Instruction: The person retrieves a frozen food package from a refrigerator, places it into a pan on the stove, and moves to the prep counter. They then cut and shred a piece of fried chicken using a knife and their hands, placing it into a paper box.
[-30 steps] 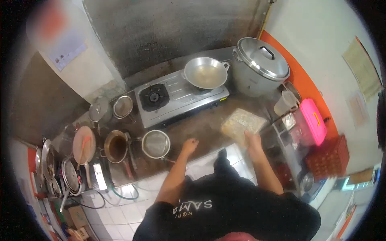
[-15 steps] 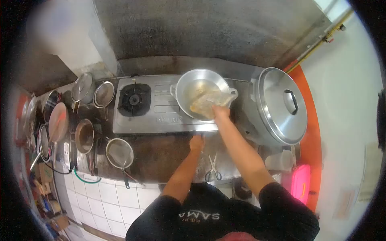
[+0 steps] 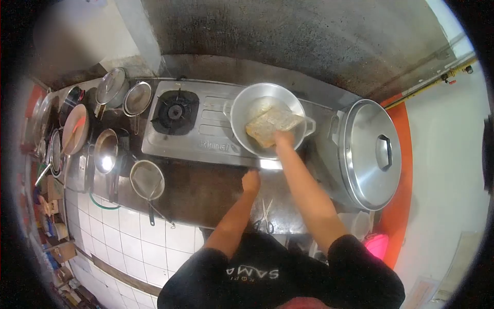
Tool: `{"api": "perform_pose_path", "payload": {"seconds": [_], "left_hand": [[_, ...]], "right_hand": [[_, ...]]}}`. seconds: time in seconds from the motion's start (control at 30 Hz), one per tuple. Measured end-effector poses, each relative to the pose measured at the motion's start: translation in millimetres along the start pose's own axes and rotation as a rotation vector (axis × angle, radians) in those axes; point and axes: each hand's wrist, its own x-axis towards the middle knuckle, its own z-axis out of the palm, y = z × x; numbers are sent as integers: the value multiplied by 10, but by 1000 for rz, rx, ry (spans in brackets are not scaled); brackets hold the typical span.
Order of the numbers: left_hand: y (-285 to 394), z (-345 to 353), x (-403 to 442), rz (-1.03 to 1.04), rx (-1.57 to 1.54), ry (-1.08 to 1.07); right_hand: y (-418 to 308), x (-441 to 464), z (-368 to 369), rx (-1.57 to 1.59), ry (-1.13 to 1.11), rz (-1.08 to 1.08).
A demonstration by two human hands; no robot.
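Steel stove (image 3: pixel 216 135) bears the pan (image 3: pixel 238 121); over the pan, your right hand (image 3: pixel 284 139) grasps the bag (image 3: pixel 268 125), which extends forward-left from that grasp. Your left hand (image 3: pixel 251 181), farther off, sits nearside, grip unclear.

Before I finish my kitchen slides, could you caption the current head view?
Right hand holding a flat, pale packet at the metal pan on the stove; left hand near the stove's front.

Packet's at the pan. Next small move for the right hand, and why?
I'd probably lower the packet a little into the pan: the right hand grips its near edge, and from above it lies mostly within the rim. Whether it touches the bottom isn't clear.
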Motion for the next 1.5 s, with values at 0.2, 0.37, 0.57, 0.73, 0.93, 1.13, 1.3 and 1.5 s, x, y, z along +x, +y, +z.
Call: {"api": "perform_pose_path", "payload": {"seconds": [0.2,0.37,0.57,0.73,0.93,1.13,1.3,1.5], "left_hand": [[-107,215,-14,-73,-388,198],[-221,552,-1,-137,-649,321],[-218,598,-38,-232,-976,275],[-196,499,-75,-234,-943,304],[-231,429,-99,-132,-720,269],[-291,418,-233,-137,-917,194],[-641,354,-649,-98,-1028,78],[-1606,21,-1438,-6,-980,-118]], "right_hand": [[56,106,-176,-359,130,-186],[117,291,-205,-523,198,-152],[29,64,-173,-863,358,-314],[56,14,-194,-1022,330,-369],[271,713,-503,-592,54,-465],[-96,322,-450,-599,-41,-320],[79,-247,-687,-509,25,-625],[1366,-547,-1872,-1434,309,-830]]}}
